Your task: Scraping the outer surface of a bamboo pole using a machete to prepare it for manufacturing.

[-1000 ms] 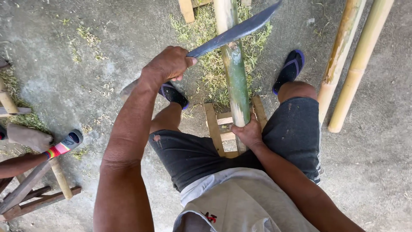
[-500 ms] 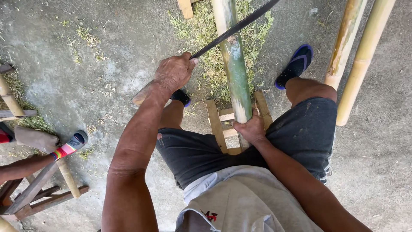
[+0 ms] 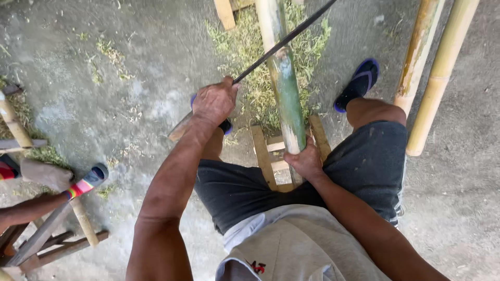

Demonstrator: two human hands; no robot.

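My left hand point(image 3: 214, 102) grips the wooden handle of a long dark machete point(image 3: 281, 40). Its blade lies edge-down across a green bamboo pole point(image 3: 284, 78) that runs away from me between my knees. My right hand point(image 3: 306, 160) clamps the near end of that pole against a small wooden frame point(image 3: 263, 153) I sit over. Green shavings point(image 3: 245, 41) cover the ground around the pole. My blue sandals point(image 3: 359, 83) rest on the concrete on either side.
Two yellow bamboo poles point(image 3: 437, 73) lie on the concrete at the right. At the left, another person's foot in a striped sandal point(image 3: 83, 182) sits by a wooden stand point(image 3: 47, 234) and bamboo pieces point(image 3: 13, 122).
The machete has swung down from a raised, flat-showing angle to lie thin-edged on the pole. My left hand dropped lower and nearer. My right hand stayed on the pole.
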